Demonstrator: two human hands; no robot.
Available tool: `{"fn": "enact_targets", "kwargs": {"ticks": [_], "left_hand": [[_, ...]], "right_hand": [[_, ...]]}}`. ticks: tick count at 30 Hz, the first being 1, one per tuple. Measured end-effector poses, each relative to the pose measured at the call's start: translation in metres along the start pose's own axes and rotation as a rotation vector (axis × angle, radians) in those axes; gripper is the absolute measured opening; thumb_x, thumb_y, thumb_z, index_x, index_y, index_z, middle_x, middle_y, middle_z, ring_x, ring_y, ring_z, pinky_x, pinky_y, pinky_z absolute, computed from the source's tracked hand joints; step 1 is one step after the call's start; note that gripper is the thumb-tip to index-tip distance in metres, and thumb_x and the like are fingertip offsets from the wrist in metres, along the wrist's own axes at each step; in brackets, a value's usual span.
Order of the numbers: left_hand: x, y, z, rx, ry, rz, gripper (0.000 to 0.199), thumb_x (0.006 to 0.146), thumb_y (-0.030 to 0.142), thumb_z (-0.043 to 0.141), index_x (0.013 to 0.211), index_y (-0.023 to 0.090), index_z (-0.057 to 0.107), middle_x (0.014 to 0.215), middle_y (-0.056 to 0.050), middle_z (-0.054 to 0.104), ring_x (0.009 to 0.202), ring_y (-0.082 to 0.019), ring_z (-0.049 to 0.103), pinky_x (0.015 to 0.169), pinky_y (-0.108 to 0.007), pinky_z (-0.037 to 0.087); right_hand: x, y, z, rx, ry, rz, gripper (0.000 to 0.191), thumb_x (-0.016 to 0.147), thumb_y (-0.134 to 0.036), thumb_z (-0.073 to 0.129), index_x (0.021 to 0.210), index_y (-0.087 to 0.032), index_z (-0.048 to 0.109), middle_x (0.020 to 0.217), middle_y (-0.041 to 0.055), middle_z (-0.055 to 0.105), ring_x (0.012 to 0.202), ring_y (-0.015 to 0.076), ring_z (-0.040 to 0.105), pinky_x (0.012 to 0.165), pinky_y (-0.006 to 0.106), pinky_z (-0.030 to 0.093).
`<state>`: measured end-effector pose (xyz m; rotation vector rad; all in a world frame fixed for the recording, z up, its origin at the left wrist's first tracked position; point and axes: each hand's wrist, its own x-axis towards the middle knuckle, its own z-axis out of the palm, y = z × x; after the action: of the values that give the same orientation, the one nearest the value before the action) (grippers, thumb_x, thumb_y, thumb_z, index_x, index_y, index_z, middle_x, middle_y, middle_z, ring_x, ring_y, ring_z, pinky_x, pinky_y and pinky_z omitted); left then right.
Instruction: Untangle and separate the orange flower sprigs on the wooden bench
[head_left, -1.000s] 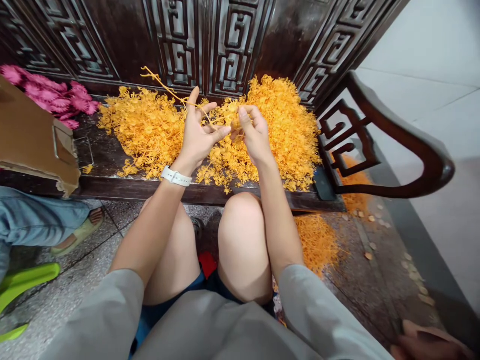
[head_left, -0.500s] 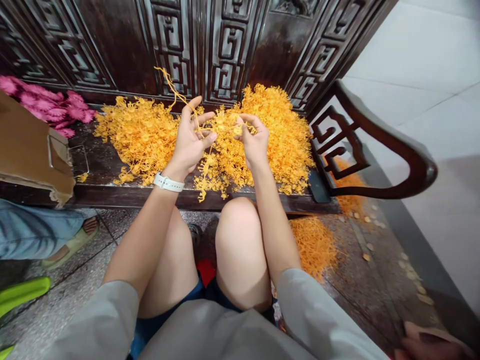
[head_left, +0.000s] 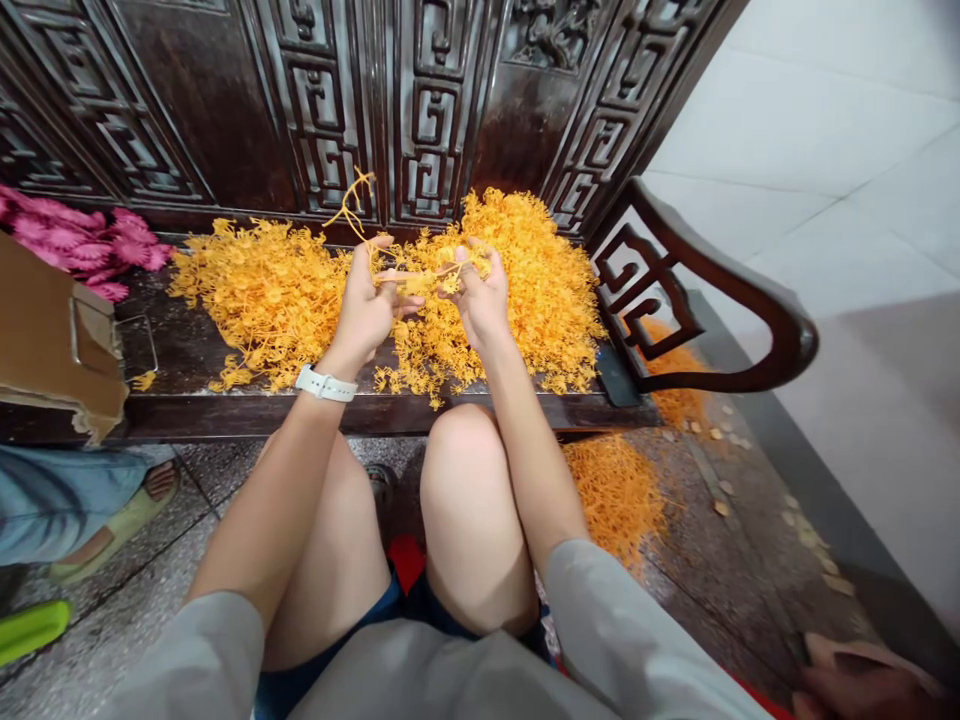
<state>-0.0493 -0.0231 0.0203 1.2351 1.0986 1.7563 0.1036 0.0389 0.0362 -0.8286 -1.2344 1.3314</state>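
No legible text, label, brand, number or sign found.
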Motion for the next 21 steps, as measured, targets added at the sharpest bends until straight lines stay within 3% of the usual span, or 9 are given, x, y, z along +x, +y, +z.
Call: {"fn": "enact_targets", "kwargs": {"ticks": [5,10,16,21], "left_hand": [[0.002,-0.010,0.003,0.020,0.059,0.044,0.049,0.095,0.059,0.072,0.133,0.034,0.052,0.103,-0.006,0.060,0.078,-0.018,0.070,0.058,-0.027,0.051],[0.007,-0.019,0.000,0.064,0.111,0.101,0.054,0.091,0.061,0.077,0.130,0.033,0.053,0.110,-0.006,0.060,0.084,-0.017,0.065,0.064,-0.028,0.053],[0.004,-0.006,0.004,0.127,0.233,0.185,0.053,0.094,0.053,0.077,0.134,0.032,0.051,0.111,-0.007,0.065,0.093,-0.019,0.066,0.079,-0.031,0.057],[-0.014,0.011,0.031,0.212,0.161,0.171,0.053,0.095,0.036,0.077,0.140,0.031,0.049,0.118,-0.009,0.069,0.092,-0.020,0.069,0.081,-0.032,0.058]], "right_hand": [[-0.005,-0.011,-0.005,0.066,-0.087,0.203,0.069,0.081,-0.088,0.061,0.114,-0.027,0.056,0.084,0.0047,0.073,0.077,0.0206,0.072,0.066,0.034,0.059],[-0.008,-0.015,-0.005,0.108,-0.259,0.330,0.083,0.078,-0.100,0.045,0.106,-0.024,0.061,0.076,0.0069,0.074,0.071,0.0218,0.072,0.064,0.035,0.061],[-0.015,-0.021,0.004,-0.016,-0.379,0.178,0.090,0.074,-0.101,0.052,0.119,-0.024,0.065,0.083,0.0077,0.072,0.084,0.0243,0.074,0.071,0.039,0.063],[-0.014,-0.013,0.021,-0.153,-0.363,0.023,0.083,0.082,-0.097,0.047,0.129,-0.029,0.061,0.100,0.0074,0.072,0.085,0.0210,0.071,0.074,0.038,0.061]]}}
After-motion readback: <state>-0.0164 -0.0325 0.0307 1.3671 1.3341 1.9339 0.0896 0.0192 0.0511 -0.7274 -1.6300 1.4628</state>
